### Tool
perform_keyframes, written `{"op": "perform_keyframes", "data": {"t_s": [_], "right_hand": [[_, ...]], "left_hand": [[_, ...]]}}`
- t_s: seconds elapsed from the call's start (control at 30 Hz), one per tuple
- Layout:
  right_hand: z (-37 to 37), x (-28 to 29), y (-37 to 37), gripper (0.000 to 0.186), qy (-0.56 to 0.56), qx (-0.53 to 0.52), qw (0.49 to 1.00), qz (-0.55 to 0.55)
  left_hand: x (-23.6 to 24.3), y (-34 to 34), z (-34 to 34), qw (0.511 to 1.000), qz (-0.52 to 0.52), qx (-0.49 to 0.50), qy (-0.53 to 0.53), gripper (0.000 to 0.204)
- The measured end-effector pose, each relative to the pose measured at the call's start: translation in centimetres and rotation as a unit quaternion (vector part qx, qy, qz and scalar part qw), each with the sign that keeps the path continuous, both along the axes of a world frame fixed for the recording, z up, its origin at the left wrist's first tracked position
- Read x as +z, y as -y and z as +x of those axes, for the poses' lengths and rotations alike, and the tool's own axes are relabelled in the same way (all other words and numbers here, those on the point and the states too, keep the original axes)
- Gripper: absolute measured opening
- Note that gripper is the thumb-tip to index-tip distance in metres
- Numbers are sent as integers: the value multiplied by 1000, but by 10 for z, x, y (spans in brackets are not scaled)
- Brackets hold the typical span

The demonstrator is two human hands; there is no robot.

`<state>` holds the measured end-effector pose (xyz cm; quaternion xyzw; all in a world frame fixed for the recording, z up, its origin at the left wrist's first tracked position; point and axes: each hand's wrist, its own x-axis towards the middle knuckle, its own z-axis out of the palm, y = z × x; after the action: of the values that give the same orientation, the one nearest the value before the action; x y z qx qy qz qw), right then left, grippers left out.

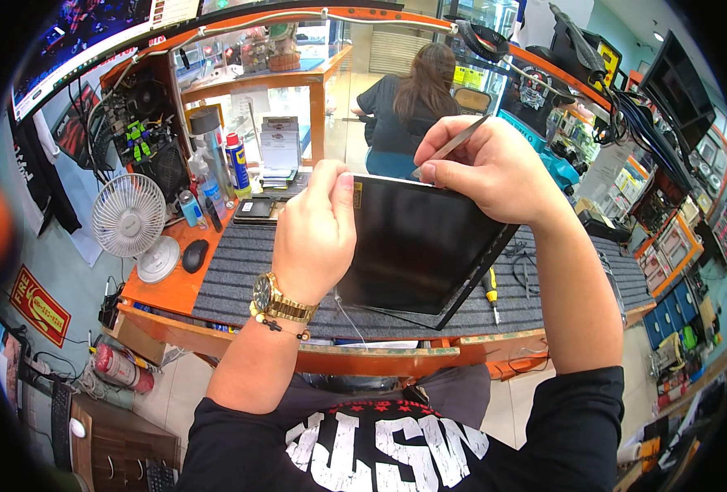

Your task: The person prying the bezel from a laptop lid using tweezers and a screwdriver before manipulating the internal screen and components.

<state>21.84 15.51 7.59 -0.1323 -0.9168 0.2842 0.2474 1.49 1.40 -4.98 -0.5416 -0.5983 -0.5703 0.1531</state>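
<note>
Over grey matting, left hand holds yellow-labelled screen.

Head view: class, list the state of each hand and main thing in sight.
Left hand: closed on screen panel
Right hand: closed on thin metal tool
Screen panel: dark, held tilted
Thin metal tool: held
Yellow-handled screwdriver: lying loose
Computer mouse: unheld
Desk fan: upright, spin unclear
Blue spray can: upright
Upper-left monitor: lit

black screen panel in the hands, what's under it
Around the screen panel, grey ribbed mat shows on both sides, and a thin pale cable trails near its lower left corner. Whatever lies directly beneath is covered.
</note>
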Motion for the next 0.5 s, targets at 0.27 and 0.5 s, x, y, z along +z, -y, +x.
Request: {"op": "perform_keyframes", "data": {"t_s": [0.27, 0.5], "right_hand": [[-1, -2, -11, 40, -21, 19, 999, 37], [0, 5, -5, 26, 13, -4, 999, 37]], "left_hand": [[0, 0, -2, 1000, -5, -13, 6, 18], [1, -1, -3, 1000, -10, -12, 2, 17]]}}
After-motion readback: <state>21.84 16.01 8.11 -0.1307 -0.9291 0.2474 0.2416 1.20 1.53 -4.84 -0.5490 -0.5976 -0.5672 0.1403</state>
